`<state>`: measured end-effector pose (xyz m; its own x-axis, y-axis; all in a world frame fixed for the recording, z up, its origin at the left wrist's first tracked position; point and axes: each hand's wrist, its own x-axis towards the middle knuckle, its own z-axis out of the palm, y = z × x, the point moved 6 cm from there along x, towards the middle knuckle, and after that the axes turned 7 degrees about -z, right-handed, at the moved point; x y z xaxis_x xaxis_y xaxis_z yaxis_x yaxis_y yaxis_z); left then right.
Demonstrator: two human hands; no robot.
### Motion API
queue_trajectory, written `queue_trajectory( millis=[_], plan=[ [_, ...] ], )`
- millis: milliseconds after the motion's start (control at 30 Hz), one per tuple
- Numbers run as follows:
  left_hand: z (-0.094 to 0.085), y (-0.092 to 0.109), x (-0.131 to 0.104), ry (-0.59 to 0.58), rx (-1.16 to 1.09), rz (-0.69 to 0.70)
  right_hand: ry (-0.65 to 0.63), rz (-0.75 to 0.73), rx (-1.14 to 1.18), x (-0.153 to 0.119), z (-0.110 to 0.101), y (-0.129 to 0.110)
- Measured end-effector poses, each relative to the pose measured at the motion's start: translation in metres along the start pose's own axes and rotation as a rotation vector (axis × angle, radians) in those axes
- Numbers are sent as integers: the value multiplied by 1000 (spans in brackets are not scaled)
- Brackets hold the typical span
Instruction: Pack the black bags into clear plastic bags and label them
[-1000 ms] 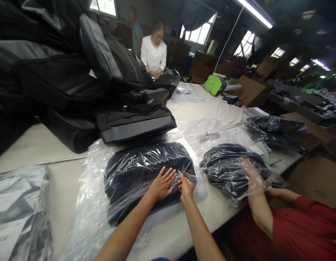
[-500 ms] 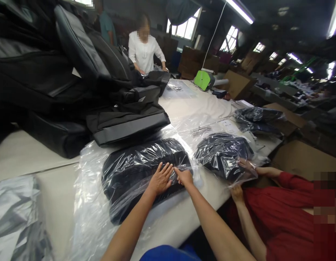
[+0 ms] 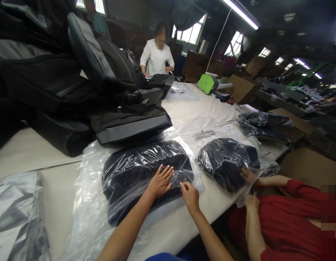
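A black bag in clear plastic (image 3: 130, 174) lies flat in front of me on a layer of clear plastic sheets (image 3: 83, 203). My left hand (image 3: 160, 182) rests on its wrapping with the fingers spread. Just to the right, my right hand (image 3: 190, 195) is closed in a pinch at the bag's right end, by the edge of the plastic; what sits between its fingertips is too small to make out. Further right lies a second dark bag in plastic (image 3: 227, 163), with the hands of a person in red on it.
Black bags (image 3: 56, 79) are heaped at the left and back. Silvery plastic bags (image 3: 18, 217) lie at the near left. A person in white (image 3: 157, 58) stands across the table (image 3: 189, 108), near a green device (image 3: 206, 84). Another wrapped bag (image 3: 263, 121) lies at the right.
My right hand has moved away from my left, down and to the right, its fingers now pinched. My left hand stays flat. The neighbour's hands and bag have shifted slightly.
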<state>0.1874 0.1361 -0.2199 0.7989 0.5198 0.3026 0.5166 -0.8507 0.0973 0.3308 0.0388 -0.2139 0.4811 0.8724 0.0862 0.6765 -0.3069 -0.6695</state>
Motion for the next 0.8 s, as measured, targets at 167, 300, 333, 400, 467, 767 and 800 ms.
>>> queue_trajectory(
  millis=[167,300,333,400,467,767,800],
  plan=[
    [-1,1,2,-2,19,5,75,-580,-154,7,9,-44],
    [-2,3,3,-2,46,11,17,-636,-367,14,30,-33],
    [-2,3,3,0,54,9,6,-631,-397,15,34,-28],
    [-4,2,5,9,67,2,-16,-630,-428,18,38,-22],
    [-5,2,7,31,71,2,-31,-634,-441,22,38,-21],
    [-1,4,14,243,-34,64,-94,-559,-408,46,-2,-48],
    [1,2,15,255,-81,30,-31,-533,-382,55,-18,-50]
  ],
)
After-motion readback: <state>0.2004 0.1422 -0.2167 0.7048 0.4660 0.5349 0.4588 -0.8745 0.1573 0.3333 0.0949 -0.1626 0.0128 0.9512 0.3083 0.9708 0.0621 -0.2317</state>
